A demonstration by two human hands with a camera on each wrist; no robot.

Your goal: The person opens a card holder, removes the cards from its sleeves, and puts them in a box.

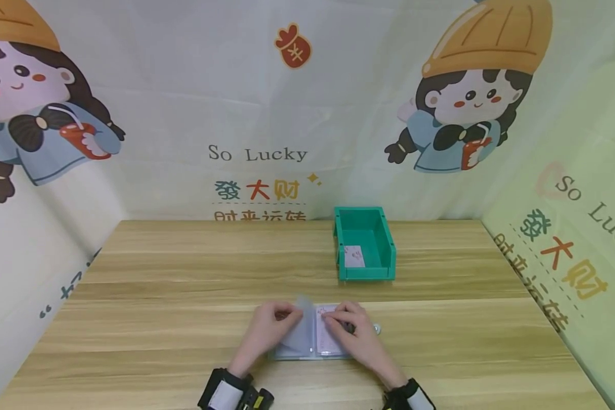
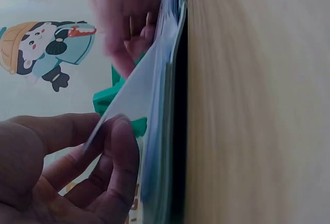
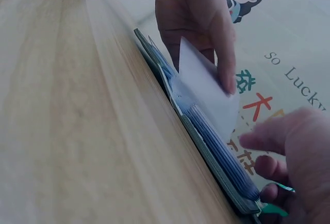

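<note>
A small card album point(image 1: 307, 357) lies open on the table, its clear sleeve pages point(image 3: 221, 149) stacked thickly on the right. My left hand point(image 1: 270, 329) pinches the edge of one lifted clear page point(image 2: 131, 92) between thumb and fingers. That page stands tilted up from the fold, as the right wrist view also shows. Over the right side hovers my right hand point(image 1: 357, 336), its fingers point(image 3: 268, 131) loosely bent near the page edges, with nothing seen between them. Below those fingertips a pinkish printed card point(image 1: 326, 339) shows in a sleeve, partly covered by the hand.
Behind the album stands a green open-front bin point(image 1: 366, 273) with a pink-and-white card point(image 1: 354, 257) inside. The wooden table point(image 1: 184, 273) meets a printed cloth backdrop point(image 1: 174, 114) at the back and sides. A small round clasp point(image 1: 377, 328) shows beside the right hand.
</note>
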